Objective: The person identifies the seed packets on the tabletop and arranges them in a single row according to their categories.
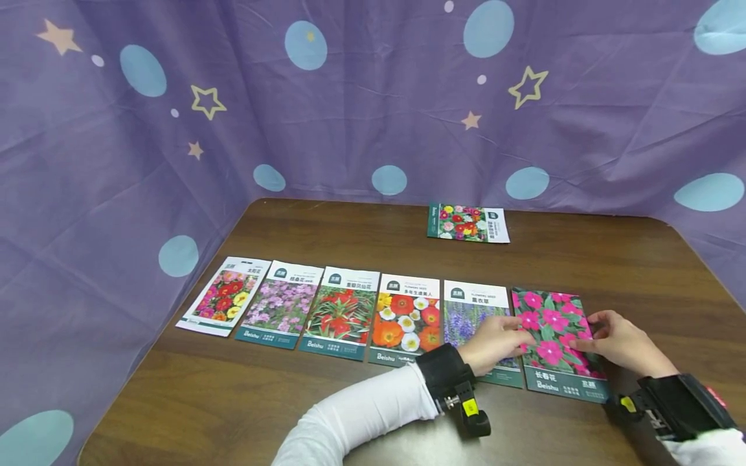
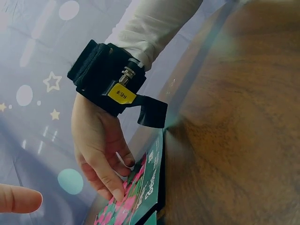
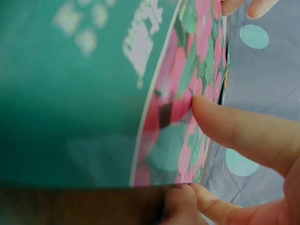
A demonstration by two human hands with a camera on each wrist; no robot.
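Note:
A seed packet with pink flowers (image 1: 550, 317) lies at the right end of a row of packets, its near end tilted up in the left wrist view. My right hand (image 1: 626, 343) pinches its right edge, thumb (image 3: 234, 126) on the printed face and other fingers (image 3: 180, 201) at the edge. At the packet's left edge is my left hand (image 1: 492, 343), its fingertips close to the border. The left thumb (image 2: 18, 199) is straight and looks raised off the face in both wrist views. Under the left hand, a purple-flower packet (image 1: 474, 294) is partly hidden.
To the left lie an orange poppy packet (image 1: 404, 323), a red-flower packet (image 1: 340, 317), a lilac-flower packet (image 1: 280, 304) and a mixed-flower packet (image 1: 224, 298). Another packet (image 1: 468, 223) rests sideways near the far table edge, before a purple curtain (image 1: 350, 97).

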